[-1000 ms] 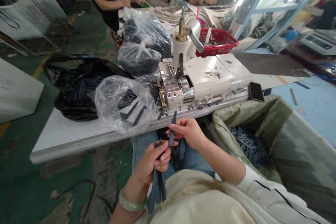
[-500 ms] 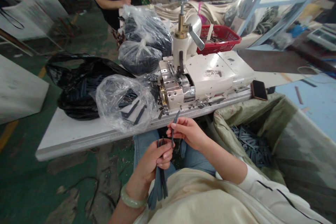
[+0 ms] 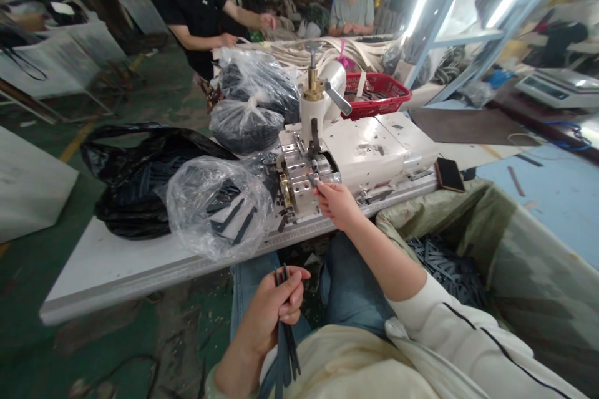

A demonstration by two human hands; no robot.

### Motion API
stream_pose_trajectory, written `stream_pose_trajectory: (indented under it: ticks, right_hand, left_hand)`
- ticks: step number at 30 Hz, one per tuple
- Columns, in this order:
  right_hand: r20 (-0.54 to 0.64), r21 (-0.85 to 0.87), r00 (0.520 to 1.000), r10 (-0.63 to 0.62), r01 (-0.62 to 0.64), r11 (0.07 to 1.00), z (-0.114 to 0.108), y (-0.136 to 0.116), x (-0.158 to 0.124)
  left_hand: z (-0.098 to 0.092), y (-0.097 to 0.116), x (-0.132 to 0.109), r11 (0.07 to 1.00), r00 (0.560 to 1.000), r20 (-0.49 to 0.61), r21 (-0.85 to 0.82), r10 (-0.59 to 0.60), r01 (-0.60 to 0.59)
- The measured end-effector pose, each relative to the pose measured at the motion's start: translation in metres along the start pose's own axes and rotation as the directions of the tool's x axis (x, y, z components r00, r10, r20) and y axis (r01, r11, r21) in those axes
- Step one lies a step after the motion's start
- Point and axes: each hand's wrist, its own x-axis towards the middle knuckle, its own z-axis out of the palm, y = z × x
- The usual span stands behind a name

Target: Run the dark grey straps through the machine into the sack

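Over my lap, my left hand (image 3: 279, 299) is closed round a bundle of dark blue-grey strips (image 3: 283, 355), their tips poking up past the thumb and their long ends hanging below. My right hand (image 3: 337, 204) pinches a single dark strip (image 3: 312, 181) by one end. It reaches the metal front plate of a cream-coloured machine (image 3: 374, 149) that looks like a leather skiving machine. The strip's tip points at the working head beneath the upright post; whether it touches cannot be made out. Dark scraps lie on the machine's top.
Left of the machine, a clear plastic bag (image 3: 187, 199) and a black bag (image 3: 126, 224) hold more strips. Tied clear bags (image 3: 248, 121) stand behind. A green-lined bin (image 3: 397, 218) with strips is at right, near a phone (image 3: 450, 174). A red basket (image 3: 381, 103) and two people are beyond.
My right hand has moved forward, away from my left hand, carrying one strip up to the machine. My left hand keeps its bundle over my lap. The camera view has tilted up slightly.
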Motion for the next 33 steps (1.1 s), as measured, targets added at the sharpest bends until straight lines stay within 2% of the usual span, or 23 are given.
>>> stream_pose_trajectory:
  ticks: [4,9,11,13,14,16,17,18,19,20,21,22,23,24,25,26,27,28,29,30,31,32,33]
  right_hand:
    - [-0.059,0.058,0.997,0.043,-0.039,0.998,0.0,-0.01,0.013]
    - [-0.131,0.102,0.991,0.011,0.003,0.995,0.003,-0.01,0.018]
    - [-0.19,0.123,0.981,-0.043,0.067,0.99,0.0,-0.009,0.019]
    - [-0.304,0.122,0.936,-0.175,0.221,0.968,-0.012,-0.007,0.016]
    - [-0.379,0.095,0.888,-0.26,0.317,0.944,-0.024,-0.005,0.01]
    - [-0.536,-0.046,0.738,-0.409,0.458,0.888,-0.062,-0.001,-0.008]
    - [-0.599,-0.163,0.655,-0.461,0.464,0.871,-0.088,0.001,-0.02]
    - [-0.655,-0.305,0.563,-0.505,0.414,0.857,-0.115,0.003,-0.034]
    - [-0.683,-0.469,0.477,-0.553,0.293,0.833,-0.143,0.005,-0.05]
    - [-0.675,-0.634,0.406,-0.615,0.107,0.766,-0.169,0.007,-0.065]
    - [-0.626,-0.763,0.348,-0.698,-0.087,0.641,-0.19,0.009,-0.081]
    - [-0.568,-0.823,0.293,-0.77,-0.227,0.521,-0.205,0.011,-0.095]
    - [-0.519,-0.847,0.296,-0.802,-0.3,0.438,-0.211,0.013,-0.108]
    - [-0.506,-0.858,0.351,-0.788,-0.296,0.419,-0.208,0.016,-0.12]
    - [-0.523,-0.85,0.474,-0.708,-0.229,0.475,-0.197,0.021,-0.129]
    - [-0.519,-0.795,0.658,-0.547,-0.134,0.592,-0.178,0.028,-0.138]
    - [-0.432,-0.669,0.848,-0.307,-0.074,0.739,-0.153,0.036,-0.145]
    - [-0.222,-0.495,0.975,-0.029,-0.087,0.864,-0.126,0.046,-0.15]
    - [0.035,-0.341,0.981,0.19,-0.167,0.925,-0.099,0.057,-0.155]
    - [0.232,-0.256,0.933,0.276,-0.215,0.942,-0.073,0.068,-0.158]
    - [0.356,-0.224,0.893,0.277,-0.206,0.953,-0.051,0.078,-0.16]
    - [0.412,-0.23,0.878,0.243,-0.158,0.96,-0.033,0.088,-0.16]
    - [0.416,-0.268,0.888,0.195,-0.085,0.96,-0.02,0.095,-0.159]
  left_hand:
    - [-0.005,0.001,0.0,1.0,1.0,-0.01,-0.021,0.002,-0.002]
    - [-0.004,0.003,-0.001,1.0,1.0,-0.013,-0.024,0.002,-0.003]
    - [-0.002,0.004,-0.001,1.0,1.0,-0.018,-0.015,0.001,-0.002]
    - [-0.002,0.004,-0.001,1.0,1.0,-0.011,-0.016,0.0,-0.001]
    - [-0.002,0.005,-0.002,1.0,1.0,-0.005,-0.021,0.001,-0.001]
    - [-0.002,0.006,-0.003,1.0,1.0,0.014,-0.029,0.0,0.001]
    - [-0.003,0.007,-0.004,0.999,1.0,0.024,-0.033,0.001,0.0]
    - [-0.003,0.007,-0.004,0.999,0.999,0.035,-0.036,0.0,0.001]
    - [-0.002,0.008,-0.005,0.999,0.999,0.044,-0.039,0.001,0.001]
    - [-0.001,0.008,-0.005,0.999,0.999,0.053,-0.041,0.001,0.001]
    - [0.001,0.009,-0.005,0.999,0.998,0.065,-0.044,0.0,0.003]
    - [0.003,0.009,-0.004,0.999,0.997,0.071,-0.05,0.002,0.002]
    - [0.007,0.009,-0.002,0.998,0.997,0.075,-0.058,0.006,-0.001]
    - [0.011,0.008,0.0,0.997,0.997,0.071,-0.07,0.018,-0.013]
    - [0.015,0.008,0.003,0.996,0.998,0.058,-0.085,0.038,-0.033]
    - [0.02,0.007,0.007,0.993,0.997,0.035,-0.101,0.067,-0.063]
    - [0.024,0.007,0.011,0.987,0.994,0.0,-0.117,0.108,-0.108]
    - [0.027,0.006,0.015,0.979,0.987,-0.041,-0.126,0.154,-0.158]
    - [0.03,0.004,0.018,0.968,0.975,-0.088,-0.127,0.205,-0.215]
    - [0.031,0.003,0.021,0.954,0.955,-0.143,-0.115,0.26,-0.277]
    - [0.032,0.001,0.023,0.938,0.928,-0.199,-0.087,0.315,-0.337]
    - [0.032,0.0,0.024,0.918,0.893,-0.253,-0.044,0.371,-0.394]
    - [0.031,-0.002,0.024,0.896,0.853,-0.301,0.008,0.425,-0.444]
